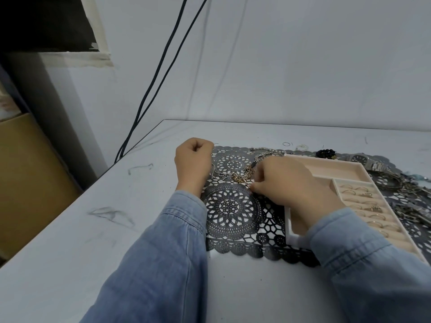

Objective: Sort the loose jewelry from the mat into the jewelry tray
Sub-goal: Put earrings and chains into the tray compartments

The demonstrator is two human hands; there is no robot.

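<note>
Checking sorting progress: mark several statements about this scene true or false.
1. Thin metal rings sit in the ridged section of the cream rectangular jewelry tray. True.
2. The silver metal wristwatch lies inside the tray. False: it lies on the black lace mat, beyond the tray.
3. The right hand pinches at the tangled metal chains. True.
4. The left hand lies flat with straight fingers. False: its fingers are curled.

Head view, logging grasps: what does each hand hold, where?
Right hand pinches tangled gold and silver chains at their near end; left hand: cannot tell.
</note>
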